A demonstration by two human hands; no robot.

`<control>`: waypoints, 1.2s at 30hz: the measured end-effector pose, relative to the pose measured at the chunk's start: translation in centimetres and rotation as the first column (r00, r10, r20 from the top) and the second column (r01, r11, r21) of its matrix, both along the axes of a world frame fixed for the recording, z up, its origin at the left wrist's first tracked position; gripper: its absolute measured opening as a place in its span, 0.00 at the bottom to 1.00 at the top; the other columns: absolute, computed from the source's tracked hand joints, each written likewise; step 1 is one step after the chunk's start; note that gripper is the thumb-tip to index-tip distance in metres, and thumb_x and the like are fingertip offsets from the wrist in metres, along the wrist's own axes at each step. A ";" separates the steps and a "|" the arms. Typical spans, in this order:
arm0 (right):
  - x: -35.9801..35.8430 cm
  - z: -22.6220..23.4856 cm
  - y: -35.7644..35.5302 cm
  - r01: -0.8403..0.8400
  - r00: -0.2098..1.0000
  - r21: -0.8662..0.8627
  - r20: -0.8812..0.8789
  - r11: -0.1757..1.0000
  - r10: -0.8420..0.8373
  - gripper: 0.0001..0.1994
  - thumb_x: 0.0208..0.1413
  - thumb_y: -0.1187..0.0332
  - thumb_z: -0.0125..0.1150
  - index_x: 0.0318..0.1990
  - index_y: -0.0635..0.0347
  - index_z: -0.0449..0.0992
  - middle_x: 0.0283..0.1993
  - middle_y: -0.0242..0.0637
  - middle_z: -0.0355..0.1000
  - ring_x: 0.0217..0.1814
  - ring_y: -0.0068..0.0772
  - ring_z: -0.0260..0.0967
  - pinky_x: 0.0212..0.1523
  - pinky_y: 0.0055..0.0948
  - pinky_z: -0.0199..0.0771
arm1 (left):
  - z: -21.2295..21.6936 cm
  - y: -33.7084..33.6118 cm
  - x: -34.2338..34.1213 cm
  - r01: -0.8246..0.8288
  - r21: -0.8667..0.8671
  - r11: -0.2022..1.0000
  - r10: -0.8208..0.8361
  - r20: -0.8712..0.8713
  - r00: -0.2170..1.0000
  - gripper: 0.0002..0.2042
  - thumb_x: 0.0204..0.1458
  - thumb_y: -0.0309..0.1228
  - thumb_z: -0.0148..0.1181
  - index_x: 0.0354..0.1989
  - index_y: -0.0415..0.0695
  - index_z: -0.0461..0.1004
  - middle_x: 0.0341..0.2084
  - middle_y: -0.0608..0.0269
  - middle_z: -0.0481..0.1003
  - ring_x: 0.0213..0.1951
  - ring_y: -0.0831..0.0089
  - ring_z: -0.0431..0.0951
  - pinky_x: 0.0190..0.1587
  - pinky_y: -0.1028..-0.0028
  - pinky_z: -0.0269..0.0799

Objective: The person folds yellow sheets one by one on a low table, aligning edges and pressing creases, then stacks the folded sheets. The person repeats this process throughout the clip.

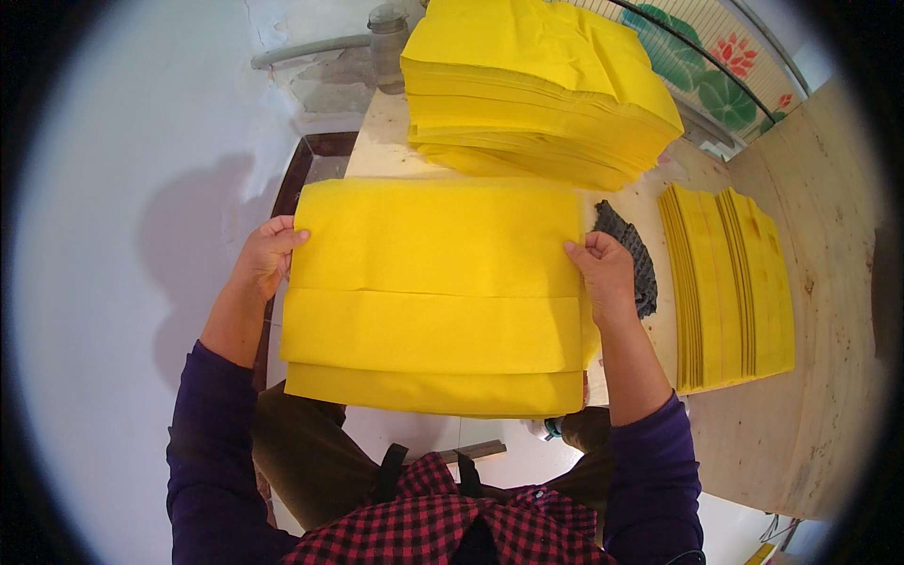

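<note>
Evidently the yellow cloth [433, 240] is held by its two side edges so that it hangs spread rather than bunched: the left hand [269, 252] pinches its left edge near the upper corner, thumb on top and fingers mostly behind, and the right hand [605, 268] grips the opposite edge at nearly the same height in the same way. That matched grip probably shares the weight and lets the layers lie level, with the lower flaps overlapping in near-parallel lines. The cloth is in front of the person's body, above the lap and the near end of the pale table [377, 141], where both arms can reach it evenly. Beyond it, a tall pile of yellow cloth [541, 113] sits on the table, perhaps set back to leave working room. To the right, folded yellow pieces [725, 287] lie in neat rows against a wooden board [819, 320], apparently grouped apart from the looser pile. A dark grey rag [640, 268] lies just beside the right hand, and a clear jar [387, 52] stands at the far left, out of the way.
</note>
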State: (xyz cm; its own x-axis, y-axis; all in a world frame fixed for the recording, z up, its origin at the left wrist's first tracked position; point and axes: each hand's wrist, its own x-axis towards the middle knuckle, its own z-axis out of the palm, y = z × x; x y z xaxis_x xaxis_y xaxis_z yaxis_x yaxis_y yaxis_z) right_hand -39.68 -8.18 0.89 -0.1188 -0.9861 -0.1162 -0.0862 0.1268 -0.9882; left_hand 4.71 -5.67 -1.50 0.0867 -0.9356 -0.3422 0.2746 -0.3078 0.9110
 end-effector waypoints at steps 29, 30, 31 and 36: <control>-0.8 -0.5 0.9 0.039 0.995 -0.003 -0.092 0.999 -0.039 0.14 0.58 0.75 0.54 0.52 0.68 0.70 0.45 0.34 0.72 0.44 0.22 0.68 0.47 0.19 0.68 | 0.5 1.5 -0.4 -0.099 -0.061 0.993 0.094 -0.073 0.993 0.19 0.56 0.21 0.49 0.57 0.36 0.58 0.44 0.53 0.73 0.44 0.69 0.76 0.46 0.75 0.72; -0.8 -0.4 0.9 0.028 0.998 0.009 -0.059 1.000 -0.028 0.14 0.58 0.75 0.54 0.52 0.68 0.70 0.44 0.34 0.72 0.44 0.22 0.68 0.47 0.19 0.68 | 0.5 1.6 -0.5 -0.106 -0.062 0.992 0.100 -0.091 0.991 0.19 0.56 0.21 0.49 0.57 0.36 0.58 0.43 0.53 0.73 0.44 0.69 0.76 0.46 0.75 0.72; -0.8 -0.4 0.8 0.013 0.996 0.009 -0.090 1.000 -0.012 0.15 0.59 0.74 0.54 0.53 0.67 0.70 0.45 0.34 0.72 0.45 0.22 0.68 0.47 0.20 0.67 | 0.5 1.6 -0.5 -0.106 -0.058 0.993 0.102 -0.081 0.992 0.19 0.56 0.21 0.49 0.57 0.36 0.58 0.43 0.53 0.74 0.44 0.69 0.76 0.46 0.75 0.72; -1.1 -0.3 0.6 -0.045 0.997 0.038 -0.054 0.998 0.047 0.14 0.59 0.71 0.55 0.52 0.65 0.71 0.44 0.32 0.73 0.44 0.21 0.67 0.47 0.20 0.65 | 0.8 1.7 -0.9 -0.126 -0.057 0.990 0.119 -0.103 0.988 0.18 0.56 0.21 0.49 0.56 0.36 0.59 0.43 0.53 0.74 0.43 0.69 0.76 0.45 0.75 0.72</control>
State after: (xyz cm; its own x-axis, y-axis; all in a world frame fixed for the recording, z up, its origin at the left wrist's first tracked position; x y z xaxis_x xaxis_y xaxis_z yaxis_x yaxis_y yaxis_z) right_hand -40.80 -7.60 0.57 -0.0809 -0.9859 -0.1466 -0.1463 0.1572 -0.9767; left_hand 3.84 -4.00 -0.66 0.1706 -0.9400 -0.2955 0.3965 -0.2090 0.8939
